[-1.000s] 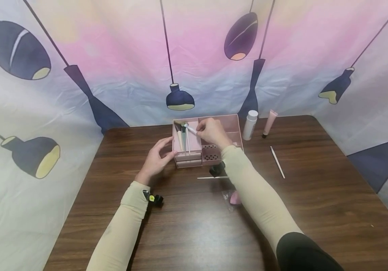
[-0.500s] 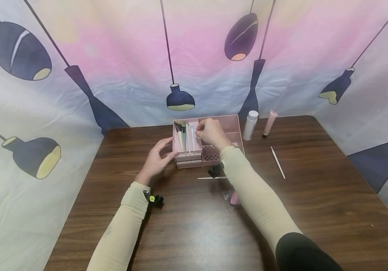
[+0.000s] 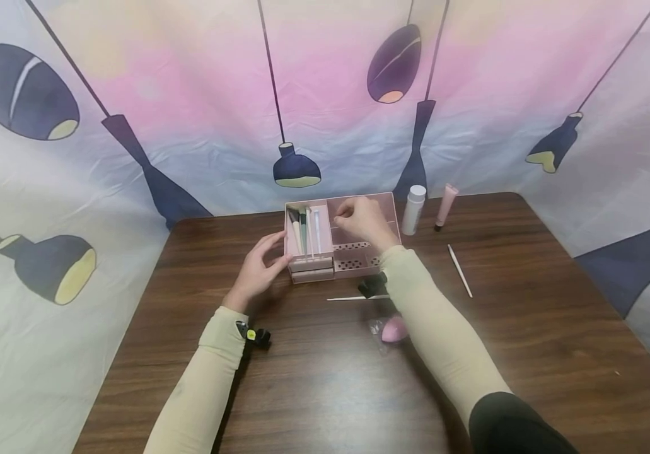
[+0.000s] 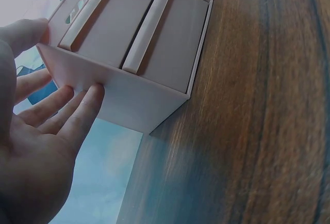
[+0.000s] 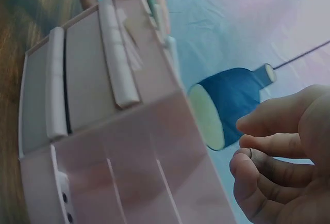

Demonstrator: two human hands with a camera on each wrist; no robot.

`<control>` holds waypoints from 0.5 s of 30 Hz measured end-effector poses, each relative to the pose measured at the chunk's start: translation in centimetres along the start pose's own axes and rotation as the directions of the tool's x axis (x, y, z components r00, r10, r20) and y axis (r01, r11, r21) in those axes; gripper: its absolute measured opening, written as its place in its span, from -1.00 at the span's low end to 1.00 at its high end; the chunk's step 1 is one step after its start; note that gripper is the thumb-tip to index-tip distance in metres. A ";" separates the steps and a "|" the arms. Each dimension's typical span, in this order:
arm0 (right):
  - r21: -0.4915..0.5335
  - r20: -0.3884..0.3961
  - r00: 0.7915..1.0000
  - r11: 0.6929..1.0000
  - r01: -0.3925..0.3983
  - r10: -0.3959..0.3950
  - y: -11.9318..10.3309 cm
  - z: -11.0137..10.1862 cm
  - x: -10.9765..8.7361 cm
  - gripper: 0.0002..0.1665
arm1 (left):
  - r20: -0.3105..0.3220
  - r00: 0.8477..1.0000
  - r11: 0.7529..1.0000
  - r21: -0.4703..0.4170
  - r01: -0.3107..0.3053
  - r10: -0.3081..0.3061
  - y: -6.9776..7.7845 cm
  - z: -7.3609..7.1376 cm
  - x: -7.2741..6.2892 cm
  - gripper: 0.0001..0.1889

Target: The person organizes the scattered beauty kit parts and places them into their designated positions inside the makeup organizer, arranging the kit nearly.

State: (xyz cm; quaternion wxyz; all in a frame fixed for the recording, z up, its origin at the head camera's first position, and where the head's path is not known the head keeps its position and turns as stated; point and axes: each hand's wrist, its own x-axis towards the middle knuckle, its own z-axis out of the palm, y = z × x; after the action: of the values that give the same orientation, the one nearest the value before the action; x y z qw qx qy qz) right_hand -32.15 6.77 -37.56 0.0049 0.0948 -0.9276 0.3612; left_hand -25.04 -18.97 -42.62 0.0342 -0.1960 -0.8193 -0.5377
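A pink makeup organizer (image 3: 312, 275) with drawers stands at the table's back edge. Several makeup brushes (image 3: 304, 233) lean in its left top compartment, among them one with a white handle (image 3: 318, 226) at the right of the group. My left hand (image 3: 256, 271) steadies the organizer from the left: in the left wrist view its fingertips press the side wall (image 4: 124, 92) and the thumb touches the front corner. Over the organizer's right half hovers my right hand (image 3: 363, 219). The right wrist view shows its fingers loosely bent, with nothing between them.
To the right of the organizer stand a white bottle (image 3: 413, 211) and a pink tube (image 3: 446, 207). One thin white stick (image 3: 459, 271) lies farther right, another (image 3: 344, 298) in front of the organizer. A pink makeup sponge (image 3: 394, 330) with clear wrapping lies beside my right forearm.
My right hand has set the white-handled brush down in the left compartment, let go of it and moved right. My left hand keeps its place on the organizer.
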 end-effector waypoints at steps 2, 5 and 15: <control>-0.004 -0.018 1.000 1.000 0.016 -0.016 0.2 -0.6 -0.3 -0.80 | -0.002 1.000 1.000 0.008 0.000 0.000 0.0 0.0 0.0 -0.41; -0.010 -0.036 0.999 0.999 0.033 -0.033 0.6 -1.5 -0.7 -0.76 | -0.004 1.000 1.000 0.017 -0.005 0.005 0.0 -0.1 0.0 -0.42; -0.010 -0.093 0.995 0.999 0.031 -0.032 2.8 -4.1 -2.0 -0.72 | -0.001 1.000 1.000 0.023 0.002 -0.002 -0.3 0.0 0.1 -0.42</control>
State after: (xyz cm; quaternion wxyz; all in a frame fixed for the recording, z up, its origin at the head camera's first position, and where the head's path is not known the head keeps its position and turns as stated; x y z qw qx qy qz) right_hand -30.93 11.89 -36.60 0.0545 0.0925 -0.9262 0.3613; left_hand -25.24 -19.04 -42.86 0.0362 -0.1943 -0.8257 -0.5284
